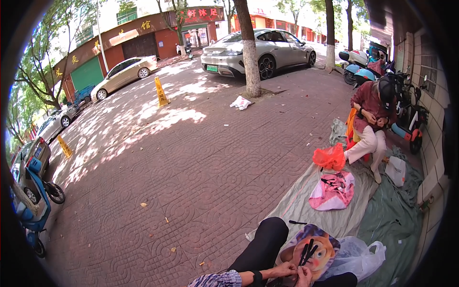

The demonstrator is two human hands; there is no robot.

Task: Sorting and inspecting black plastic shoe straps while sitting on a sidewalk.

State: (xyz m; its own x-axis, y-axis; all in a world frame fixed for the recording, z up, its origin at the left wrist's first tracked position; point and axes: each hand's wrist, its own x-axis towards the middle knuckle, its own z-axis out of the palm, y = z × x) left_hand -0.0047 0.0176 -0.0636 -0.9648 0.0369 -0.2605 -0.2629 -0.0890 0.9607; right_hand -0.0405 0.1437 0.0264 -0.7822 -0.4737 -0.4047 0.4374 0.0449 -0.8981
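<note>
In my lap lies a mat or bag [325,243] printed with an orange cartoon animal. A few slim black stick-like pieces [306,254] rest on it, just beyond my fingers. My left hand [285,270] is closed in a pinch, its fingertips close to those of my right hand [304,276], which is closed too. Whatever lies between the fingers is too small to make out. Another black stick [298,222] lies on the pale ground sheet past my knee. Beside the mat sits a clear plastic bag [361,258].
A pink cloth or bag [318,197] with black pieces on it and a red plastic bag [330,157] lie on the pale sheet [287,206]. Another person [375,115] sits at the right, hands together. Scooters [406,112] line the wall; a silver car [267,50] stands behind a tree.
</note>
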